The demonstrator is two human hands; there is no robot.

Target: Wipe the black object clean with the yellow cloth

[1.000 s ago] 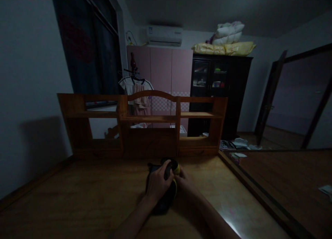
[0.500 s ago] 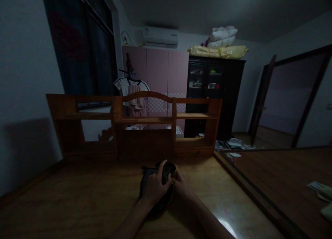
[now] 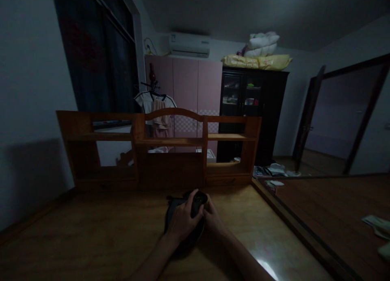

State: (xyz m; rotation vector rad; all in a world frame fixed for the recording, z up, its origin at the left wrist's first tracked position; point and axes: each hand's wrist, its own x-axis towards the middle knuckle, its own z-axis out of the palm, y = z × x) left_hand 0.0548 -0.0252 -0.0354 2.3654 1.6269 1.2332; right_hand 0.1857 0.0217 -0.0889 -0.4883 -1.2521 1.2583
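Observation:
A dark pouch-like object with yellow trim lies on the wooden desk top, just in front of the shelf unit. My left hand is curled over its top and grips it. My right hand presses against its right side with fingers closed on it. The room is dim, so I cannot make out what the object is. Most of it is hidden under my hands.
A low wooden shelf unit stands along the desk's back edge. A raised wooden edge runs along the right side. Beyond are a pink wardrobe, a dark cabinet with bedding on top, and an open door.
The view has shifted slightly so the desk and shelf sit a little to the left. Both hands stay on the dark object; less of its yellow trim shows now.

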